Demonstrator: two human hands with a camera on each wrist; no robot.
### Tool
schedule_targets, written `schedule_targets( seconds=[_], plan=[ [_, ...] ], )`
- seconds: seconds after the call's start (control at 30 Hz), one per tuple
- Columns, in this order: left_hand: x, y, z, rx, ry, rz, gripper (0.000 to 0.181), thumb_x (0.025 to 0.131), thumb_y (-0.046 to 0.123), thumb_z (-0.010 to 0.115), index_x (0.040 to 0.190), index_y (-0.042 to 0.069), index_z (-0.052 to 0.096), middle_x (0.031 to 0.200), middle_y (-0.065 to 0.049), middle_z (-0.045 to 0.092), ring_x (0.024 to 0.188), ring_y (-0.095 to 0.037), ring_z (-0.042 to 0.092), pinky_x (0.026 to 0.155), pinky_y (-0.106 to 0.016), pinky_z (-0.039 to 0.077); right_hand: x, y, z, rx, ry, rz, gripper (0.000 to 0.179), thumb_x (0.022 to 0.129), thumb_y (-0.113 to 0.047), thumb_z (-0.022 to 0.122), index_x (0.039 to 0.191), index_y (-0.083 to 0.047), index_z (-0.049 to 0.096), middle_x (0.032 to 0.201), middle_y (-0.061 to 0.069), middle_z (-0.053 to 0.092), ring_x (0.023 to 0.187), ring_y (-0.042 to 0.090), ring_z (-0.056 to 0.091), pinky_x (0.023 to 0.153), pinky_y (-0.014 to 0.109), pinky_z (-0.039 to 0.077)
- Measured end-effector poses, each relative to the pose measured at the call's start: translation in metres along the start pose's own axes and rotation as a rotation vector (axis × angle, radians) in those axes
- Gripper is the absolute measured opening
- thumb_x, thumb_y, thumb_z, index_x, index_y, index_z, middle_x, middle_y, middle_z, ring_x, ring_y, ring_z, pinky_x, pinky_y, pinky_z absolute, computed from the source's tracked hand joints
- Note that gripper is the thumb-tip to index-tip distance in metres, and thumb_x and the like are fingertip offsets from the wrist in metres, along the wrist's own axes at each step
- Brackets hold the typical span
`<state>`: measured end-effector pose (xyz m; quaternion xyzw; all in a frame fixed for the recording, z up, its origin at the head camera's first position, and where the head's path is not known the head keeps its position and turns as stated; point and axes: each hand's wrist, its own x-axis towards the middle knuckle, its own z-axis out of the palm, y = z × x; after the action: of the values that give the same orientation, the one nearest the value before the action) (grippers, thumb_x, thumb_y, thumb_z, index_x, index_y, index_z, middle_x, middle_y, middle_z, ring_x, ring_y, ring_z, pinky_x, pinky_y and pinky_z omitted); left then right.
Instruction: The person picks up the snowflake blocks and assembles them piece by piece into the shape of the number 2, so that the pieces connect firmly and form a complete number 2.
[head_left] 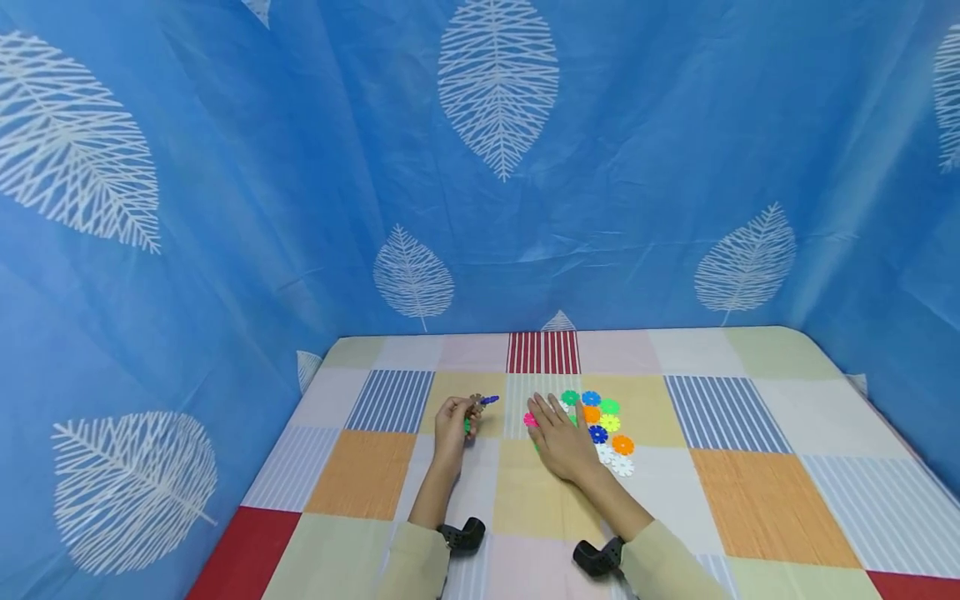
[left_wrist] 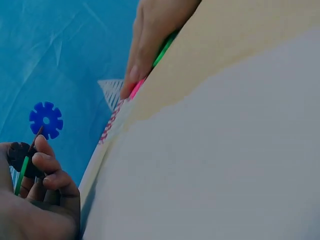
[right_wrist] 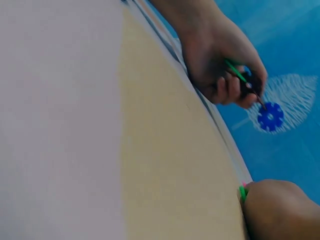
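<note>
My left hand (head_left: 452,432) grips a small build of slotted plastic discs, raised at the left of the loose ones. In it a blue disc (left_wrist: 37,120) stands outermost, slotted into a brown disc (head_left: 477,403). A green disc (left_wrist: 21,176) is nearer the palm, and the curled fingers hide part of the build. Flat over the loose discs lies my right hand (head_left: 562,443), its fingers straight and spread. Around it show a pink disc (head_left: 531,420), a dark blue disc (head_left: 597,434) and an orange disc (head_left: 622,445); some others are partly covered by the hand.
Several more discs lie to the hand's right, among them a yellow disc (head_left: 611,423) and a white disc (head_left: 622,465). A patchwork-patterned cloth (head_left: 352,550) covers the table. Blue curtains (head_left: 600,167) with white leaf prints hang behind and at both sides.
</note>
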<state>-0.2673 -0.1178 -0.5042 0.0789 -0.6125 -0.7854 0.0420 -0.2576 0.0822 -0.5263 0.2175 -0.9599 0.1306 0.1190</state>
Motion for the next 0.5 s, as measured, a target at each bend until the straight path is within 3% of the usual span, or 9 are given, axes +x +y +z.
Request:
schedule_targets(
  seconds=[0.17,0.33,0.5],
  plan=[
    [-0.004,-0.002,0.013,0.02,-0.071,-0.011,0.01,0.093,0.011,0.049,0.091,0.001,0.051,0.08,-0.012,0.06,0.053,-0.01,0.044,0.044,-0.017,0.036,-0.018,0.024,-0.011,0.021,0.029,0.032,0.046,0.099,-0.029,0.039,0.14,-0.008,0.04,0.145,0.008,0.034,0.134,0.03,0.025,0.105,0.063,0.007],
    [-0.008,-0.007,0.029,0.04,-0.129,-0.035,0.012,0.093,0.013,0.05,0.097,0.001,0.052,0.077,-0.008,0.061,0.05,-0.008,0.046,0.044,-0.016,0.038,-0.029,0.04,-0.018,0.049,0.065,0.044,0.044,0.096,-0.027,0.047,0.136,-0.007,0.045,0.142,0.01,0.039,0.133,0.033,0.028,0.102,0.066,0.007],
    [-0.01,-0.014,0.034,-0.002,-0.106,-0.012,0.014,0.092,0.012,0.051,0.098,0.0,0.052,0.074,-0.005,0.06,0.049,-0.007,0.046,0.043,-0.015,0.038,-0.027,0.037,-0.017,0.121,0.102,-0.025,0.045,0.095,-0.028,0.05,0.135,-0.006,0.046,0.141,0.01,0.04,0.132,0.033,0.029,0.102,0.067,0.007]
  ],
)
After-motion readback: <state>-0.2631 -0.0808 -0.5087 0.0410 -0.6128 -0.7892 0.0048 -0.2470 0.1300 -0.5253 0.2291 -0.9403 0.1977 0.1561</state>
